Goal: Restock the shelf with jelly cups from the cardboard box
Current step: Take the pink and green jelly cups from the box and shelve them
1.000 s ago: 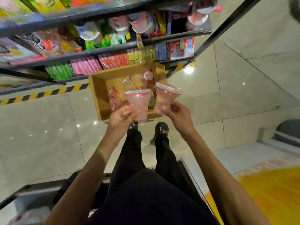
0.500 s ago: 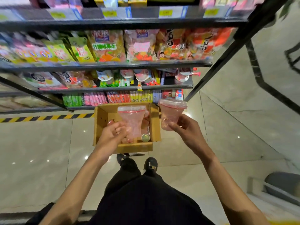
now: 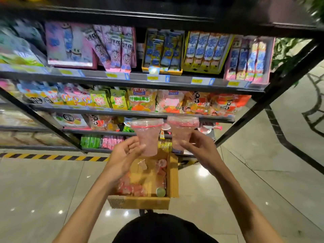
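Note:
My left hand point(image 3: 125, 154) grips a clear pink jelly cup point(image 3: 148, 136) by its lower body. Beside it, my right hand point(image 3: 201, 149) holds a second pink jelly cup point(image 3: 182, 131) the same way. Both cups are upright, lids on, raised in front of the lower shelves point(image 3: 112, 133). Below them on the floor stands the open cardboard box point(image 3: 172, 174), with several more pink jelly cups point(image 3: 130, 187) and one green-lidded cup point(image 3: 160, 192) inside.
A black metal shelving unit fills the upper view, packed with snack bags point(image 3: 142, 100) and boxed packets point(image 3: 205, 53). Its slanted frame post point(image 3: 263, 100) runs down the right. A yellow-black stripe point(image 3: 52, 157) marks the glossy tiled floor.
Both hands have risen with their cups from just above the box to shelf height. The view has tilted upward, bringing higher shelves into sight.

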